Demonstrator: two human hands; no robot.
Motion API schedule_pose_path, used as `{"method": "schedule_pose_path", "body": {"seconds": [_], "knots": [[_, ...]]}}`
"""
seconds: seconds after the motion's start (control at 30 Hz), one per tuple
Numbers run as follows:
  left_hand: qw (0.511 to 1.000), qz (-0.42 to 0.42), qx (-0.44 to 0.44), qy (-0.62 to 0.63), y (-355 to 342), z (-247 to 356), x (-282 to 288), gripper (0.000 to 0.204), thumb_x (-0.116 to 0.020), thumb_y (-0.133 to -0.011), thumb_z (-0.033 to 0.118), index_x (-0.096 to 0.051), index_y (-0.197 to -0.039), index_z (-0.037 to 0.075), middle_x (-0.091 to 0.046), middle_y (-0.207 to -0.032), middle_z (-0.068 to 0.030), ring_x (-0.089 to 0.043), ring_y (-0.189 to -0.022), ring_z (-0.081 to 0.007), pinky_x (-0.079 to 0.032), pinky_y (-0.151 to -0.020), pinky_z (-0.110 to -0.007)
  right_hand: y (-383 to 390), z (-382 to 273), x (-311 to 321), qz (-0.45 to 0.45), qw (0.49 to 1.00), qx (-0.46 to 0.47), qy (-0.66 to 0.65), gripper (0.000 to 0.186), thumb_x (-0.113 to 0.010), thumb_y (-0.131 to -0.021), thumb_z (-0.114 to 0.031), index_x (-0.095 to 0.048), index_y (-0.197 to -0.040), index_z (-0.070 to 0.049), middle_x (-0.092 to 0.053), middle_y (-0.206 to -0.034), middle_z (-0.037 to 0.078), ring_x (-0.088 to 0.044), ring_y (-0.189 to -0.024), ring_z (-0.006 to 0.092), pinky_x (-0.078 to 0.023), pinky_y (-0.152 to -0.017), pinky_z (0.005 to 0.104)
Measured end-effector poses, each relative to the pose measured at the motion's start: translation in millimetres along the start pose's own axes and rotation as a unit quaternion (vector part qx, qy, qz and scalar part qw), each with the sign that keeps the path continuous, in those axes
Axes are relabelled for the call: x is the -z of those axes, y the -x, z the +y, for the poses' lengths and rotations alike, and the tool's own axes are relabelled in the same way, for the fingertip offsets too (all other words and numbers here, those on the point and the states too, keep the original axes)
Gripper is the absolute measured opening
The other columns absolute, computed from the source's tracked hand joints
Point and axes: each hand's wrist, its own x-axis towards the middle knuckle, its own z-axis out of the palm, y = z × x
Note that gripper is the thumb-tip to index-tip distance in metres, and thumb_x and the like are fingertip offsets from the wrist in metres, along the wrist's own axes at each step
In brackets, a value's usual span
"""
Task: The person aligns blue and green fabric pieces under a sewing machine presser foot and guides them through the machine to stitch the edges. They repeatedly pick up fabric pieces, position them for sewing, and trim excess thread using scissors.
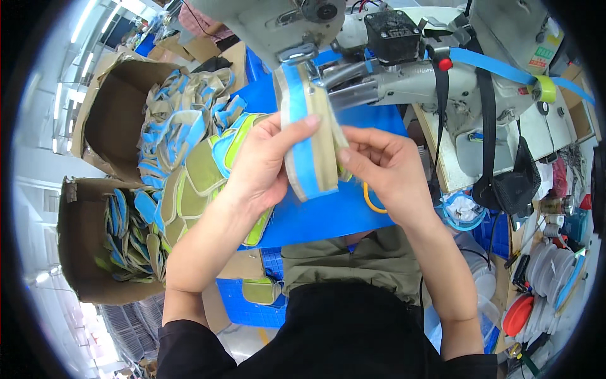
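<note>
Under the head of a sewing machine (271,25) I hold a beige fabric strip (304,167) with a light-blue band along it. My left hand (265,158) is closed on its left side, thumb lying on the front face. My right hand (385,164) pinches the strip's right edge between thumb and fingers. A bit of lime green shows by the right fingertips. The strip's upper end reaches up to the needle area, where the machine partly hides it. Left of my left hand lies a pile of olive-green pieces with lime edging (196,183).
A blue work surface (303,224) lies below my hands. Cardboard boxes (113,290) of blue and beige pieces stand at left. Blue tape (492,61) runs along the machine at right. An orange ring (372,201) sits near my right wrist. Several white reels (546,271) stand at right.
</note>
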Motion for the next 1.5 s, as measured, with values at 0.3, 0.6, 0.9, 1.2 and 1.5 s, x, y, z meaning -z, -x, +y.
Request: {"method": "schedule_pose_path", "body": {"seconds": [0.3,0.6,0.9,1.2,1.5], "knots": [[1.000,0.004,0.019,0.017,-11.6,-1.8,-3.4,0.019,-0.072,-0.097,0.015,-0.067,-0.111,0.004,-0.074,-0.099,-0.0081,-0.074,-0.083,-0.0155,-0.063,-0.074,-0.032,2.4,6.8,-3.4,-0.014,0.997,-0.003,-0.080,0.027,-0.072,-0.094,0.000,-0.072,-0.120,0.003,-0.074,-0.094,0.006,-0.067,-0.079,0.0065,-0.054,-0.071,0.0218],[0.999,0.004,0.032,0.017,-16.3,0.5,-0.1,0.021,-0.076,-0.096,0.015,-0.067,-0.111,0.003,-0.073,-0.099,-0.0080,-0.073,-0.085,-0.0175,-0.063,-0.075,-0.036,7.6,6.0,-8.5,-0.006,0.995,-0.002,-0.095,0.027,-0.069,-0.095,0.005,-0.069,-0.122,0.005,-0.072,-0.096,0.004,-0.067,-0.085,0.0060,-0.054,-0.074,0.0215],[0.999,0.016,0.010,0.027,-24.4,1.9,1.4,0.024,-0.077,-0.094,0.009,-0.067,-0.114,0.001,-0.072,-0.100,-0.0068,-0.071,-0.085,-0.0148,-0.060,-0.074,-0.034,4.2,11.6,-10.9,-0.010,0.993,0.016,-0.114,0.030,-0.069,-0.095,0.004,-0.066,-0.125,0.007,-0.074,-0.110,0.010,-0.070,-0.097,0.0117,-0.056,-0.085,0.0252],[0.999,0.030,0.014,0.021,-33.6,10.5,1.1,0.024,-0.077,-0.093,0.007,-0.067,-0.114,0.001,-0.072,-0.101,-0.0071,-0.071,-0.086,-0.0153,-0.060,-0.074,-0.035,-5.8,13.7,-10.4,-0.008,0.993,0.023,-0.113,0.030,-0.065,-0.096,0.007,-0.067,-0.127,0.006,-0.075,-0.109,0.009,-0.070,-0.095,0.0105,-0.056,-0.083,0.0253],[1.000,0.023,-0.020,-0.002,-37.1,10.2,2.6,0.024,-0.079,-0.090,0.006,-0.068,-0.110,0.002,-0.072,-0.099,-0.0059,-0.071,-0.085,-0.0141,-0.060,-0.074,-0.033,-7.0,13.6,-8.8,-0.003,0.995,0.014,-0.096,0.029,-0.067,-0.097,0.002,-0.066,-0.126,0.006,-0.073,-0.113,0.010,-0.068,-0.100,0.0123,-0.054,-0.091,0.0276]]}}
